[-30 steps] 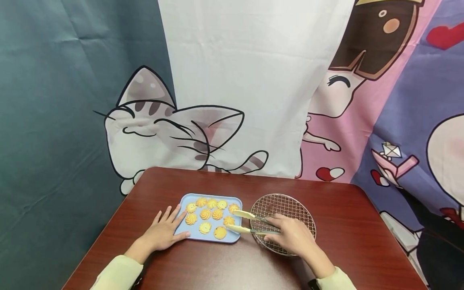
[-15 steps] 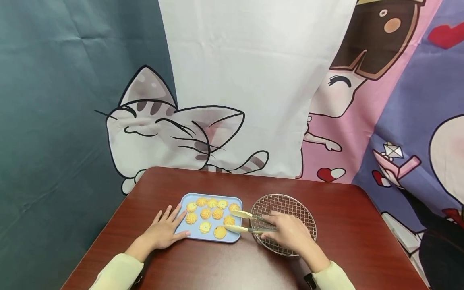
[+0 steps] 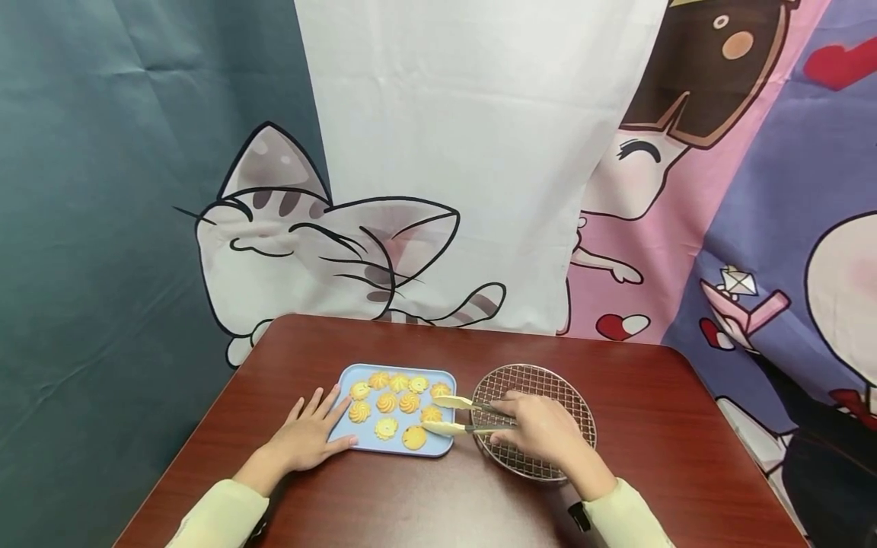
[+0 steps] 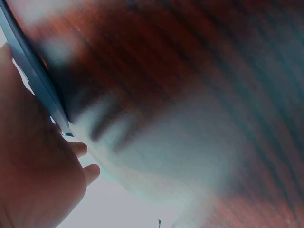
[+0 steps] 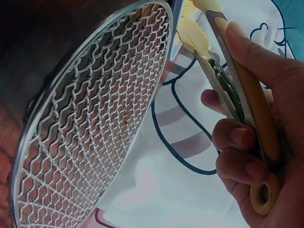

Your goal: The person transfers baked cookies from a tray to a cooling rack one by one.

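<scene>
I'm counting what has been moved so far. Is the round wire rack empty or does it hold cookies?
Empty. The wire rack shows bare mesh in the head and right wrist views; all cookies sit on the blue tray.

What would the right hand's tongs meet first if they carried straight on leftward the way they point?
Probably the yellow swirl cookie lying between the tips of the yellow tongs held by the right hand, on the blue tray; depth is unclear.

Head view down onto table (image 3: 637, 426); wrist views close, sharing rack (image 5: 90, 128) and tray (image 4: 33, 76).

Head view bright, even — left wrist blurred.
</scene>
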Action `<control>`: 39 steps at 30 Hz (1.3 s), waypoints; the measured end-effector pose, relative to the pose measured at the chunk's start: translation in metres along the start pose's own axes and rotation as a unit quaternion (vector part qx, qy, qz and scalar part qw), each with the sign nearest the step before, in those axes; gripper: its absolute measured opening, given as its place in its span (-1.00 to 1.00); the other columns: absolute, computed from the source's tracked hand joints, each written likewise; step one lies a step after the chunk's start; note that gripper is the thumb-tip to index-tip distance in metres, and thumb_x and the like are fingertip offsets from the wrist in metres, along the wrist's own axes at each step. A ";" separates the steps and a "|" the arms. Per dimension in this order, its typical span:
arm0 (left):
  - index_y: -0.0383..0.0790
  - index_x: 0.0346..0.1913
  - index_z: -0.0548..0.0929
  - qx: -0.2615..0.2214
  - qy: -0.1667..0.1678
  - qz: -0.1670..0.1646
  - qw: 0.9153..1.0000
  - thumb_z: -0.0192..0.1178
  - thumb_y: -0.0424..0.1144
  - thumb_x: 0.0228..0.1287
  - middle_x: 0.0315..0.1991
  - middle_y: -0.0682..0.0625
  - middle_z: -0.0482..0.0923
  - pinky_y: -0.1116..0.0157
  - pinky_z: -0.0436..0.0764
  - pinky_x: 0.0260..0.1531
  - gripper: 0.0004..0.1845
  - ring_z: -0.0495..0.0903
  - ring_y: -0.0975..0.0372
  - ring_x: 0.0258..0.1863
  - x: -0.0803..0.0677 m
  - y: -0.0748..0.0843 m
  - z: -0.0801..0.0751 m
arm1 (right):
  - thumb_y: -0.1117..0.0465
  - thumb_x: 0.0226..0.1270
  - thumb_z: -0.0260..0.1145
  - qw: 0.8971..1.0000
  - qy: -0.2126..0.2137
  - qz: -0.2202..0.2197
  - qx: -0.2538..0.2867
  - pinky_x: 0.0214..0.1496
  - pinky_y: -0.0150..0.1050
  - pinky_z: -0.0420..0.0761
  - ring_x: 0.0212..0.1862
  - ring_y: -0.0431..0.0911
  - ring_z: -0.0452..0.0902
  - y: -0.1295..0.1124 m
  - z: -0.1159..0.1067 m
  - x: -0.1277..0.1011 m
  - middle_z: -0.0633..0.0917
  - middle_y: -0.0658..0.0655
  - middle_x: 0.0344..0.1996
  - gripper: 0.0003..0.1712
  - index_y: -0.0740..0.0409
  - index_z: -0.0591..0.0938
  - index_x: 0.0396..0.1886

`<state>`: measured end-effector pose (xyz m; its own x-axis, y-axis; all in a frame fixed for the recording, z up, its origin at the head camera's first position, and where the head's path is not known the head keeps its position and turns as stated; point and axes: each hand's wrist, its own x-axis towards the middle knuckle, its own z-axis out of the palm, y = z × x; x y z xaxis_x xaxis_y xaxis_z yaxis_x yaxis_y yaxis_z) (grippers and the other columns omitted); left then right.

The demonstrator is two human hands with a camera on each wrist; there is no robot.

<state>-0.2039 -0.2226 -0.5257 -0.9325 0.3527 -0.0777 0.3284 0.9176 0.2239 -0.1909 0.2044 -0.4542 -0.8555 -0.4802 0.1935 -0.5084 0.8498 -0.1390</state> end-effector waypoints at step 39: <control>-0.11 0.59 0.22 -0.008 -0.010 -0.002 1.000 -0.02 0.44 0.37 0.63 -0.20 -0.06 -0.33 -0.09 0.44 -0.07 -0.05 -0.26 0.57 -0.001 0.000 -0.002 | -0.19 0.12 0.52 0.999 -0.024 -0.044 -0.004 -0.47 -0.30 0.54 -0.38 -0.18 0.61 0.007 -0.004 0.010 0.74 -0.03 -0.08 -0.43 -0.10 0.76 0.12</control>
<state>-0.2033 -0.2233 -0.5242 -0.9307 0.3525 -0.0972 0.3219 0.9160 0.2396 -0.2030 0.2066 -0.4498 -0.8119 -0.5620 0.1581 -0.5805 0.8061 -0.1153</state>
